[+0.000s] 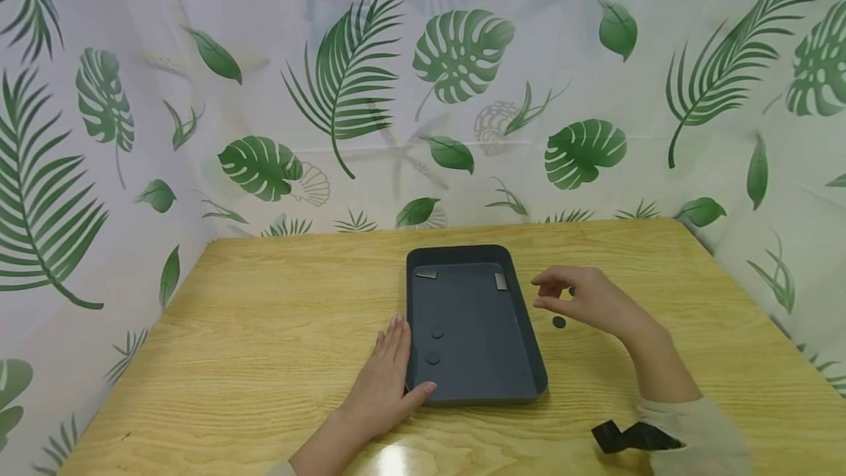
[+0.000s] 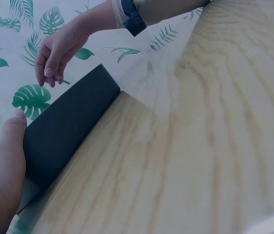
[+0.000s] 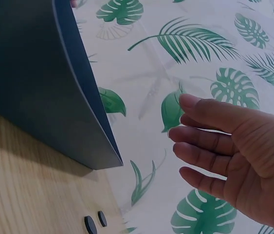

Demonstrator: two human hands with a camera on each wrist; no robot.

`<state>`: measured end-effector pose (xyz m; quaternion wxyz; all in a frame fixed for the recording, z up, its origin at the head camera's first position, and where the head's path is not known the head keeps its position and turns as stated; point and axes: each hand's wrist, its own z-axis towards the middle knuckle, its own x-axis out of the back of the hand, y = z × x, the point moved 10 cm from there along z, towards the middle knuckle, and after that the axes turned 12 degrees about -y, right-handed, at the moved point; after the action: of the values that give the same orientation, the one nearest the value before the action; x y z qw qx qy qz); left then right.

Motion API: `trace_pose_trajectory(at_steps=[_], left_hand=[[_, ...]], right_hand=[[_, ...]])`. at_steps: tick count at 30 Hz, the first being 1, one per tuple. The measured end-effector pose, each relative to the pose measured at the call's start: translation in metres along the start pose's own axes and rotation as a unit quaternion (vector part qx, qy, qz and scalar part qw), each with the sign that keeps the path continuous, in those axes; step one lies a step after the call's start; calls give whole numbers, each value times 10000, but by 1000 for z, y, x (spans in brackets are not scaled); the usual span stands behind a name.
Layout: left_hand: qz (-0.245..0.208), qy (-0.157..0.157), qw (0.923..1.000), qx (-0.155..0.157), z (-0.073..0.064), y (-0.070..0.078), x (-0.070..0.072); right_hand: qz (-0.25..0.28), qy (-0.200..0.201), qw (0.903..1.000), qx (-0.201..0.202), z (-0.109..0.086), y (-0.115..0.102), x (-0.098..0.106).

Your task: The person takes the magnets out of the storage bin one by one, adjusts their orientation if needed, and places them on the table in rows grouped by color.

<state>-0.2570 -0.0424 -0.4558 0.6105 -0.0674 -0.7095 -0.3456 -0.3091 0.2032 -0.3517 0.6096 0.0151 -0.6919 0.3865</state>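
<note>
Grey tray (image 1: 479, 336) sits on the worktop (image 1: 291, 307), left hand (image 1: 385, 380) touching it, fingers straight. Right hand (image 1: 590, 298) hovers near two discs (image 1: 559, 322), thumb and fingers apart.

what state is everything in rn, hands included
Tray, upright on the table, open-topped
Two dark discs, flat inside the tray
Two silvery pieces, at the tray's far end
Two other discs, on the table
Left hand, touching the tray
Right hand, raised, empty
</note>
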Motion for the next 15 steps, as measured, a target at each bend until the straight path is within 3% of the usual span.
trace_pose_trajectory(at_steps=[7,15], left_hand=[[6,3,10000,-4,0,0,0],[-34,-33,10000,15,0,0,1]], right_hand=[[-219,142,9981,556,7,-20,-10],[-321,349,9951,866,14,-36,-22]])
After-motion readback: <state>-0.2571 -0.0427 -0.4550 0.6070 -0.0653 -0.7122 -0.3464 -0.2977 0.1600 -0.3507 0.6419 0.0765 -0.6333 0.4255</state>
